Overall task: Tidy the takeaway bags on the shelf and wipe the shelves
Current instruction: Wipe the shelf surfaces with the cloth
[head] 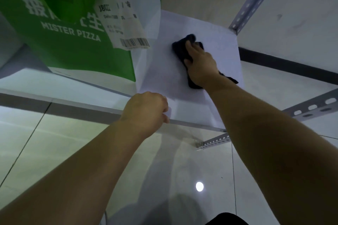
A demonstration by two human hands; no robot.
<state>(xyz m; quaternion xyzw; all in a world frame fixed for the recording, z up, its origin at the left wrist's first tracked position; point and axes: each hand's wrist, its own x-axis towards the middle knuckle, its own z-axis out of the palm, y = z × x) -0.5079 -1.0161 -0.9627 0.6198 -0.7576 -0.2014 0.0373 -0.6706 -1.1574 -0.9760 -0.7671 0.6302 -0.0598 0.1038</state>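
Note:
A green takeaway bag (76, 29) printed "MISTER PIZZA" stands on the left part of the white shelf (164, 71), with a white receipt (120, 22) hanging on its front. My right hand (199, 64) presses flat on a dark cloth (182, 45) lying on the shelf's right part, near the back corner. My left hand (146, 111) curls over the shelf's front edge, fingers closed on the rim.
Perforated grey metal uprights (256, 0) frame the shelf at the back right and a rail (314, 107) at the front right. A lower rail (214, 142) shows beneath. Pale tiled floor (73, 142) lies below; a white wall stands on the right.

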